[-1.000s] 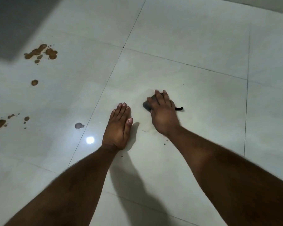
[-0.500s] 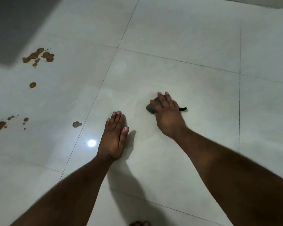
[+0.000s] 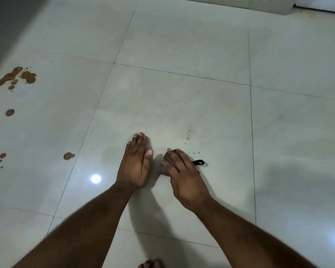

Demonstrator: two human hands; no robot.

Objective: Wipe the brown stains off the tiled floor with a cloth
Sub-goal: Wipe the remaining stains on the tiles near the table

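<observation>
Mostly hidden: the small dark grey cloth (image 3: 165, 167) lies on the pale glossy tiled floor (image 3: 182, 105), under the fingers of the right hand (image 3: 184, 178), which presses down on it. Only a grey edge shows at the fingertips, plus a thin black loop (image 3: 198, 162) sticking out on the far side. The fingers look fairly straight over the cloth, but motion blur makes it hard to tell whether they curl round it.

Left hand (image 3: 136, 162) flat on the tile just beside the cloth, fingers straight and together, holding nothing.

Brown stains: a large splatter (image 3: 16, 77) far left, a round spot (image 3: 10, 112) below it, a blotch (image 3: 68, 156) near a grout line, smaller dots (image 3: 2, 155) cut by the frame edge. Fine dark specks (image 3: 189, 135) lie beyond the right hand.

Toes (image 3: 149, 264) barely show at the bottom edge. A bright light reflection (image 3: 95, 178) sits left of the left wrist.
</observation>
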